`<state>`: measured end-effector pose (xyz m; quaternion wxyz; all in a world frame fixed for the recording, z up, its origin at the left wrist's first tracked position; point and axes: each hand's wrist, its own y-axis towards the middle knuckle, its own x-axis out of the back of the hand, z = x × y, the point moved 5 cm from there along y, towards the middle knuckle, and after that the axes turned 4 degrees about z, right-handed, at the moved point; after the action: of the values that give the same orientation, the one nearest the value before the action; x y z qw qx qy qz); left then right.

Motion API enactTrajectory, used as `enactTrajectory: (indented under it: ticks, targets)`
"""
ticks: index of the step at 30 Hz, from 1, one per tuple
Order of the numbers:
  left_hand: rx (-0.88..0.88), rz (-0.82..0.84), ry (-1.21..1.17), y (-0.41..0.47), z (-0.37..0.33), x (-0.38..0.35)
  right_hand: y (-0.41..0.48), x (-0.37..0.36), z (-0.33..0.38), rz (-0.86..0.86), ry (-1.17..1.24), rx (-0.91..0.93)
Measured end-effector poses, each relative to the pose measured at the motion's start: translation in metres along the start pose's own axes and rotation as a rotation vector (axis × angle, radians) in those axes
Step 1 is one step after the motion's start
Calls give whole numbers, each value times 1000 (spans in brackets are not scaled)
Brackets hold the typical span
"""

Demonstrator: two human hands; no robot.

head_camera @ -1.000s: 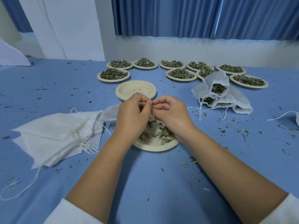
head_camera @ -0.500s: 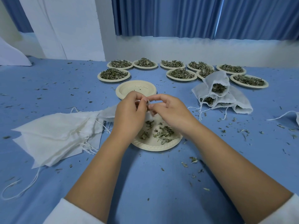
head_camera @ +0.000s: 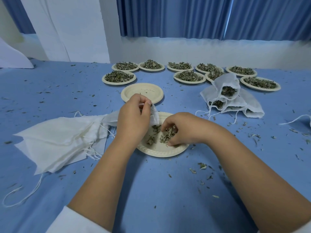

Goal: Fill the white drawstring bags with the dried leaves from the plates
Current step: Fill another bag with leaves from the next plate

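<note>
One white bag [head_camera: 155, 117] hangs pinched in my left hand [head_camera: 133, 120] over the near plate [head_camera: 159, 151], at its far edge. My right hand [head_camera: 185, 127] grips dried leaves [head_camera: 166, 134].

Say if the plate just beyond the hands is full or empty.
Nearly empty: the plate shows an almost wholly bare cream surface.

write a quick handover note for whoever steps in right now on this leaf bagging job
Left hand: pinches the mouth of a white drawstring bag at the far edge of the near plate.
Right hand: fingers curled round a pinch of dried leaves on that plate.
Done: a few filled bags piled on the right; an empty plate behind.
Left: finish the near plate, then the full plates at the back; empty bags lie on the left.
</note>
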<state>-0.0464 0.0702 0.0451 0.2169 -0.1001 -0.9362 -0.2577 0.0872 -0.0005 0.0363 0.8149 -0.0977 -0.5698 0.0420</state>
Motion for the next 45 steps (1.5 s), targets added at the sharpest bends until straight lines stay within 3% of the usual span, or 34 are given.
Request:
enactTrajectory:
  ticks: [6,13,22,30,33,45]
  targets:
    - [4,-30,-18,0,1,3,13,-7,14,-159,121,87]
    - [22,-160,-85,1,2,15,10,-15,6,-31,35,-10]
    - [2,-131,-35,0,1,12,17,-28,33,-144,127,233]
    - [12,-137,-68,1,3,14,17,-25,30,-192,160,216]
    - [35,-145,-80,3,6,16,11,-8,18,-230,347,181]
    - [21,106,13,-1,3,-3,3,18,-8,-291,702,82]
